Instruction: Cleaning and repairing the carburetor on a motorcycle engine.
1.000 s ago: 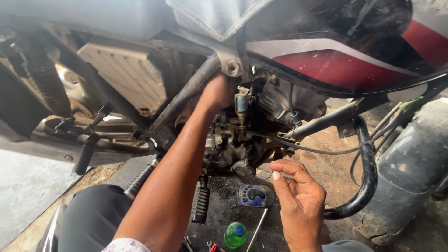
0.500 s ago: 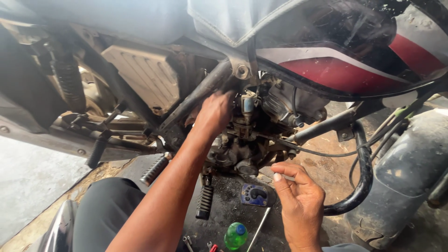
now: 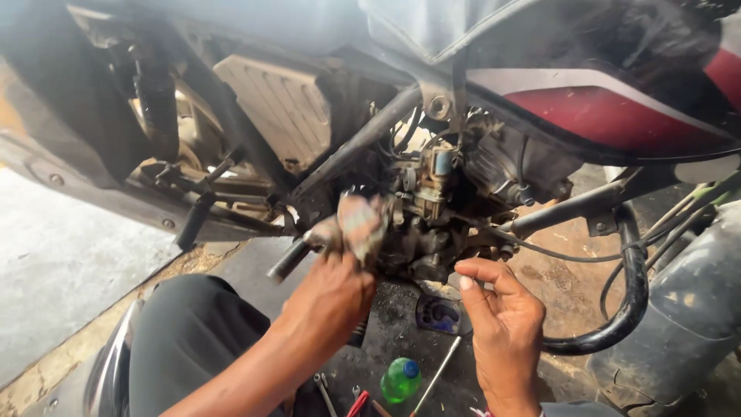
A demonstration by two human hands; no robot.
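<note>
Floor first, closest to the camera: dark, oily ground (image 3: 401, 332) with a small green plastic bottle with a blue cap (image 3: 400, 379) lying on it, a thin metal rod (image 3: 436, 376) angled beside it, a small spanner (image 3: 324, 392) and something with red handles (image 3: 357, 403) poking in at the bottom edge. A dark round lid-like part with bluish marks (image 3: 440, 315) sits a bit further in, right between the two hands. Off to the left the ground turns into pale grey concrete (image 3: 62, 286) with a cracked, sandy edge, so it looks like an open workshop floor. The person's knee in dark trousers (image 3: 193, 340) fills the lower left.

The left hand (image 3: 328, 297) is closed round a grubby checked cloth rag (image 3: 351, 224), holding it up against the left side of the greasy metal carburettor and engine block (image 3: 421, 224). The right hand (image 3: 498, 316) is just below and to the right of that block, empty as far as I can see, fingers loosely curled with the thumb and forefinger stretched toward the underside, close but can't tell if touching.

The block itself is grimy, dark with oil, with a small blue-grey cap on top and thin black cables (image 3: 571, 255) running off right. Behind it are the grey frame tube (image 3: 363, 147), a ribbed beige side cover (image 3: 274, 108), and the red, white and black fuel tank (image 3: 602, 100) above. A curved black bar (image 3: 629, 309) loops down on the right.
</note>
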